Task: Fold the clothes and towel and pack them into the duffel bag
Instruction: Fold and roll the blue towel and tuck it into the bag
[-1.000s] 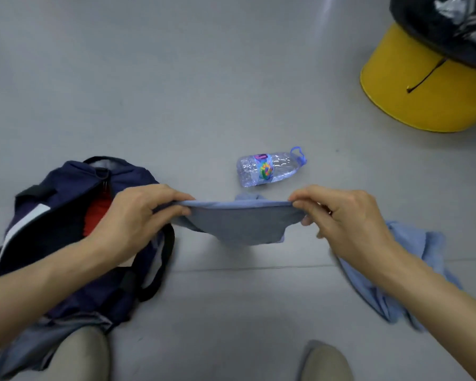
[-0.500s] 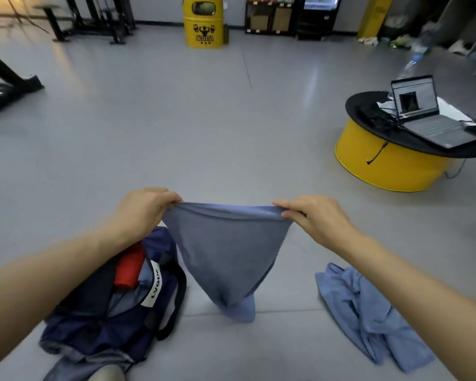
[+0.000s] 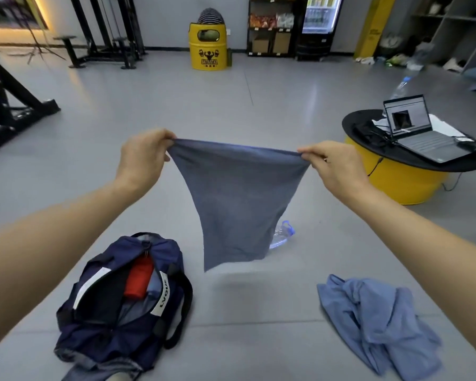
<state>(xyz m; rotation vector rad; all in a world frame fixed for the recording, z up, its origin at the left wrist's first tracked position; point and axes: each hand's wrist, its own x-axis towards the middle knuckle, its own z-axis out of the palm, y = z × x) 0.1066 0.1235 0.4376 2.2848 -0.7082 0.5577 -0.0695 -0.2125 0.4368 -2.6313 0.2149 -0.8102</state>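
Observation:
A grey-blue garment (image 3: 231,204) hangs in the air in front of me, stretched by its top edge. My left hand (image 3: 142,156) pinches its left corner and my right hand (image 3: 333,167) pinches its right corner. Its lower end dangles free above the floor. Below on the left lies the navy duffel bag (image 3: 173,273), unzipped and open, with a red item (image 3: 139,277) and dark cloth inside. A crumpled light-blue garment (image 3: 377,320) lies on the floor at the lower right.
A plastic water bottle (image 3: 282,235) lies on the floor, partly hidden behind the hanging garment. A low yellow round table (image 3: 404,182) with a laptop (image 3: 421,133) stands at the right. A yellow barrel (image 3: 208,46), shelves and black gym frames line the back and left.
Both hands have lifted the grey-blue garment higher and moved farther apart, so it now hangs full length off the floor. My view has tilted upward, showing more of the room.

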